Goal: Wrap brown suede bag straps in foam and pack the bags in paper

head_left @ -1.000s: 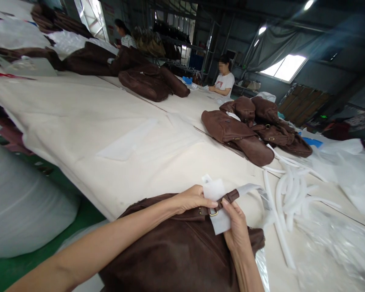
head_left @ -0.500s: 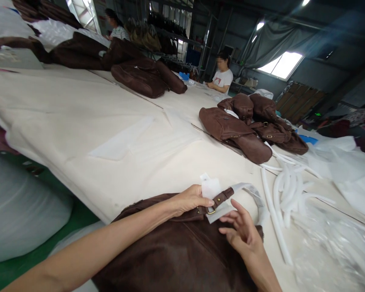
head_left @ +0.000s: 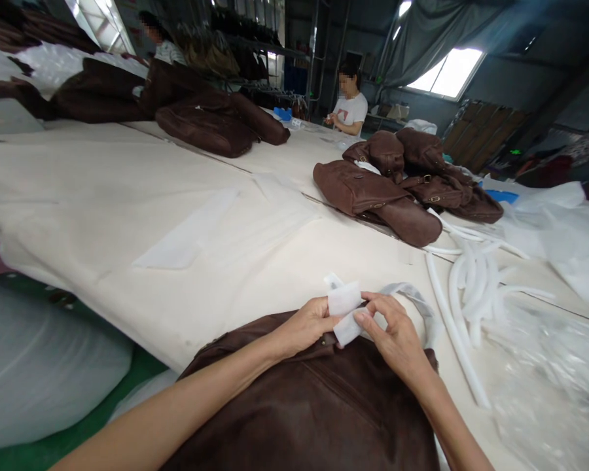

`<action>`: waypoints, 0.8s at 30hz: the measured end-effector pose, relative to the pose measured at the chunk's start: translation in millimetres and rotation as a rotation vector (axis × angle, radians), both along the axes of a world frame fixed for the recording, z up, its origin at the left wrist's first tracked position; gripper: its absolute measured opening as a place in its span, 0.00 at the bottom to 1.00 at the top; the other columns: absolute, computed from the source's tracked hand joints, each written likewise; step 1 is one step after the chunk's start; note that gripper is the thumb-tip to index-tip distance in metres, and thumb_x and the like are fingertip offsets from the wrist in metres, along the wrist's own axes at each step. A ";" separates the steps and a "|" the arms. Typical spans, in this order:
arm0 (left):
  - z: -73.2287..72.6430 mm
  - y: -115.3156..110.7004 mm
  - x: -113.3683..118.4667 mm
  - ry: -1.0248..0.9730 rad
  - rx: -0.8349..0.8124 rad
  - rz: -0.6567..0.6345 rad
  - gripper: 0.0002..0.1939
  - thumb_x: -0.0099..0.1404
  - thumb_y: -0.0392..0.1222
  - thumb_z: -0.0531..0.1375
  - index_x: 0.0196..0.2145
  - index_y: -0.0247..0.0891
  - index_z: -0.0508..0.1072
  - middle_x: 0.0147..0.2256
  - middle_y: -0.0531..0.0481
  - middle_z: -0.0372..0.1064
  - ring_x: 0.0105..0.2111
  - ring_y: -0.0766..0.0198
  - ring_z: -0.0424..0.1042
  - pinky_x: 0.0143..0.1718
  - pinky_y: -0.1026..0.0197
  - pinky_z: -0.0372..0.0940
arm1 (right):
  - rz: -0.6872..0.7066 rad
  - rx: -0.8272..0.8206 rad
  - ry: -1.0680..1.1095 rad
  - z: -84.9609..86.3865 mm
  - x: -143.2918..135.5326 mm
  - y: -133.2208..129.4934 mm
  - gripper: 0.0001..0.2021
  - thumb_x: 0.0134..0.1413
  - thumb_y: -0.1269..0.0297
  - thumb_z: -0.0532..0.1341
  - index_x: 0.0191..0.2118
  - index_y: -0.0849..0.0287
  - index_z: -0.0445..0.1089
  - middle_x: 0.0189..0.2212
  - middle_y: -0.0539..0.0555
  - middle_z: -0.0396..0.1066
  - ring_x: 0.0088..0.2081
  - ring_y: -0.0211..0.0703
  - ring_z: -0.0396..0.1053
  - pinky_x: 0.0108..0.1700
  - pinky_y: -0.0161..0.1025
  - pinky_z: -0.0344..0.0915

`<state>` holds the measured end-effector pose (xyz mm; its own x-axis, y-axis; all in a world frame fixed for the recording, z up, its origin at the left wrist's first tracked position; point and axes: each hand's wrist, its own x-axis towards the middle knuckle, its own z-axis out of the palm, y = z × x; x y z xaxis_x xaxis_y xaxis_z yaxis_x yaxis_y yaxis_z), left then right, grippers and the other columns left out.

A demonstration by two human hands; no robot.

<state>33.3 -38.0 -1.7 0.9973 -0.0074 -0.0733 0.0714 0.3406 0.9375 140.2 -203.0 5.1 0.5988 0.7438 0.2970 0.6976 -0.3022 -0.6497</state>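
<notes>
A dark brown leather bag [head_left: 294, 405] lies at the near edge of the table. My left hand [head_left: 310, 325] is closed on the bag's strap by the buckle, beside a white paper piece [head_left: 344, 297]. My right hand [head_left: 390, 327] pinches a white wrapping sheet [head_left: 348, 327] that is folded over the strap, hiding the buckle. Behind my right hand the strap loops round in pale wrapping [head_left: 425, 307]. The two hands are almost touching.
More brown bags [head_left: 363, 190] lie at the right and others [head_left: 206, 124] at the back left of the white table [head_left: 103, 216]. White foam tubes [head_left: 459, 333] and clear plastic [head_left: 550, 392] are on the right. Two people are at the back.
My right hand has moved left and closed on the white sheet, which now covers the buckle. The view has shifted slightly.
</notes>
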 end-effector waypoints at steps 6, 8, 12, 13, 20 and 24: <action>7.0 3.0 -7.4 0.013 0.036 0.029 0.22 0.65 0.57 0.60 0.38 0.31 0.74 0.29 0.48 0.69 0.26 0.65 0.67 0.29 0.64 0.65 | -0.066 -0.014 0.045 -0.6 -7.4 4.1 0.14 0.62 0.54 0.57 0.28 0.55 0.63 0.37 0.54 0.76 0.43 0.51 0.69 0.50 0.50 0.58; 5.9 2.2 -7.4 0.007 0.046 0.009 0.21 0.62 0.55 0.64 0.39 0.32 0.73 0.29 0.50 0.67 0.26 0.67 0.65 0.28 0.66 0.64 | -0.050 -0.040 0.078 1.5 -3.9 4.9 0.14 0.61 0.53 0.57 0.27 0.55 0.64 0.34 0.54 0.75 0.41 0.50 0.69 0.51 0.51 0.58; 2.4 0.5 -6.2 0.050 0.077 -0.010 0.21 0.59 0.53 0.67 0.42 0.33 0.73 0.29 0.52 0.66 0.26 0.69 0.62 0.27 0.67 0.63 | 0.014 -0.068 0.185 13.2 22.2 5.9 0.17 0.47 0.50 0.69 0.39 0.54 0.71 0.40 0.53 0.76 0.43 0.50 0.71 0.65 0.60 0.40; 2.5 0.4 -6.2 0.063 0.085 -0.014 0.21 0.59 0.53 0.67 0.42 0.33 0.73 0.29 0.52 0.66 0.26 0.69 0.62 0.27 0.67 0.63 | 0.048 -0.063 0.223 17.2 31.4 6.8 0.25 0.40 0.50 0.72 0.45 0.54 0.72 0.44 0.54 0.76 0.46 0.52 0.71 0.66 0.61 0.34; 4.8 -1.1 -7.1 0.054 0.105 -0.029 0.18 0.60 0.51 0.66 0.38 0.31 0.73 0.29 0.50 0.68 0.26 0.68 0.64 0.27 0.67 0.63 | 0.546 -0.218 0.682 33.7 57.1 18.5 0.11 0.42 0.56 0.72 0.31 0.56 0.78 0.30 0.47 0.77 0.39 0.49 0.74 0.62 0.55 0.53; 0.9 -2.8 -7.4 -0.003 0.053 0.030 0.17 0.61 0.49 0.66 0.40 0.33 0.70 0.32 0.49 0.70 0.28 0.66 0.68 0.28 0.65 0.67 | 0.446 -0.090 0.887 31.6 37.6 12.3 0.13 0.46 0.57 0.70 0.36 0.59 0.78 0.31 0.49 0.75 0.36 0.45 0.71 0.46 0.43 0.66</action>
